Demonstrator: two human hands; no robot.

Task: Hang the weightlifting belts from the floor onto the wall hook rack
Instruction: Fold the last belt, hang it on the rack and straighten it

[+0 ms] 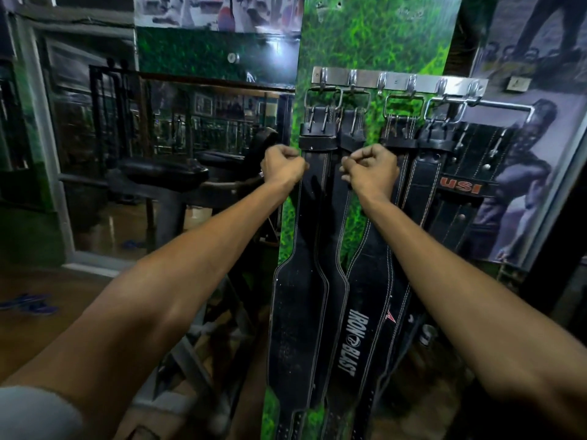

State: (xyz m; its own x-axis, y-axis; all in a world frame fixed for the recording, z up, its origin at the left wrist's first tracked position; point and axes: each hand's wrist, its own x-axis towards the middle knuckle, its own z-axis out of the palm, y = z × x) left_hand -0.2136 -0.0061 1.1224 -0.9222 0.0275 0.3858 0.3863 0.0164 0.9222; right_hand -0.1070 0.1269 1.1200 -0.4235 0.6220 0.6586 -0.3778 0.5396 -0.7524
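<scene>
The head view looks at a steel hook rack (397, 80) screwed across the top of a green panel (378, 42). Several black weightlifting belts hang from it by their buckles. From the rack's left end: a plain belt (298, 296) on the first hook, the belt marked IRON BLAST (349, 341) next to it, overlapping its right edge, another belt (394, 236) behind that, and toward the right end a belt with a red USI label (460, 188), with more dark leather bunched beside it. Each belt's long axis runs vertically, buckle end up at the rack, tongue end pointing down toward the floor, the wide back pads low on the panel.

The left hand (282, 165) is curled into a fist at the left edge of the plain belt just under its buckle keeper; whether it pinches the belt edge or merely rests there I cannot tell. The right hand (371, 168) is likewise curled, fingers together against the upper strap of the IRON BLAST belt, seemingly nipping it.

By my judgement the task is nearly or fully done: the visible floor shows no belt, and only straightening appears left.
</scene>
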